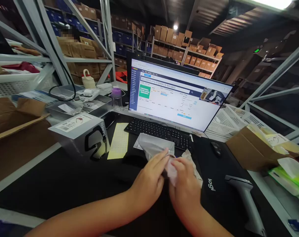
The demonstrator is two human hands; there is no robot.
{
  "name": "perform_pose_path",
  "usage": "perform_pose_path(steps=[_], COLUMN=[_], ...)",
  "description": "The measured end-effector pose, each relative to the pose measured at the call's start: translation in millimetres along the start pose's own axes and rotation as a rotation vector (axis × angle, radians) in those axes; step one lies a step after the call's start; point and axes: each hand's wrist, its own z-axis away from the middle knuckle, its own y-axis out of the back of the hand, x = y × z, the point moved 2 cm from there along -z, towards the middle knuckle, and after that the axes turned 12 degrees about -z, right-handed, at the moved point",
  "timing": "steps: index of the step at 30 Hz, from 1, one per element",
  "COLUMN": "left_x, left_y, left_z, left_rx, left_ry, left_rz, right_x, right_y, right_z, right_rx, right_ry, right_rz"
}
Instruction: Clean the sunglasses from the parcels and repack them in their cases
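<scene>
In the middle of the head view, my left hand (149,176) and my right hand (186,179) are closed on crumpled white tissue paper (172,172). Whatever the paper may cover is hidden by my fingers. Just behind them lies an open white box (140,142), partly covered by greyish thin paper (151,148). More crumpled paper (195,166) rests beyond my right hand. A yellow printed sheet (118,141) is left of the white box, with a translucent grey box (81,140) farther left.
A monitor (169,98) stands behind the keyboard (159,131). To the right are a mouse (215,149), a barcode scanner (245,197), a tissue pack (289,177) and a cardboard box (248,148). An open carton (18,144) borders the black desk mat (53,184) on the left.
</scene>
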Motion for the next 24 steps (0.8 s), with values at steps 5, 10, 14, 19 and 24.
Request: perform_pose_path(steps=[5,10,14,19,24], left_x=[-2.7,-6.7,-1.5,7.0,0.5], left_y=[0.9,9.3,8.6,6.8,15.6], left_z=[24.8,35.4,34.8,38.9,48.6], left_rx=[0.049,0.08,0.144,0.136,0.178], left_ry=[0.013,-0.021,-0.065,-0.207,-0.228], left_rz=[-0.028,-0.032,-0.024,0.017,0.087], right_x=[-9.7,0.6,8.3,13.0,19.1], right_y=[10.0,30.3,18.2,1.6,-14.2], right_z=[-7.2,5.7,11.4,0.0,-2.0], right_rx=[-0.428,-0.488,-0.233,0.088,-0.076], right_ry=[-0.117,-0.237,-0.031,0.155,-0.028], right_rz=[-0.51,-0.764,-0.571,-0.226,-0.242])
